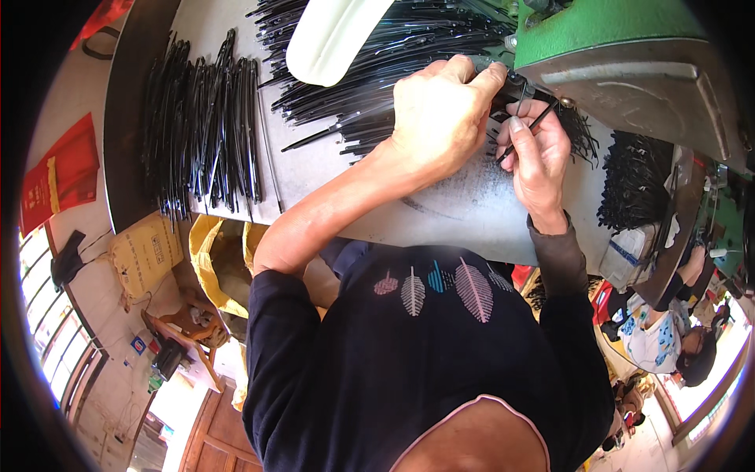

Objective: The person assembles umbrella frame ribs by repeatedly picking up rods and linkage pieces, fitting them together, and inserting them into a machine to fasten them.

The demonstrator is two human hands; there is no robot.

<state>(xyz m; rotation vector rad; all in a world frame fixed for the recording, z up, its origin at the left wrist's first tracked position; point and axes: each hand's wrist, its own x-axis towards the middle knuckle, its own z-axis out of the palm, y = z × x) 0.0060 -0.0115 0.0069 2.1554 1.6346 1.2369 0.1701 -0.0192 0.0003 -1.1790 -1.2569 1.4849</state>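
My right hand (539, 153) pinches a thin black rod (541, 118) between thumb and fingers, its upper end at the working edge of a green machine (602, 31). Beside it, my left hand (440, 114) is closed, thumb and forefinger pressed together close to the machine's small metal parts. What those fingers hold, if anything, is hidden. A broad pile of long black rods (354, 86) lies behind and left of my left hand. Just beyond my right hand, more dark rods (580, 134) stick out from under the machine.
On the grey metal table (338, 212), a separate bundle of black rods (208, 126) lies at left. A white curved plastic piece (334, 39) hangs over the large pile. Dark bundled rods (641, 181) sit at right. A yellow sack (212, 263) stands below the table; another person (661, 338) sits at far right.
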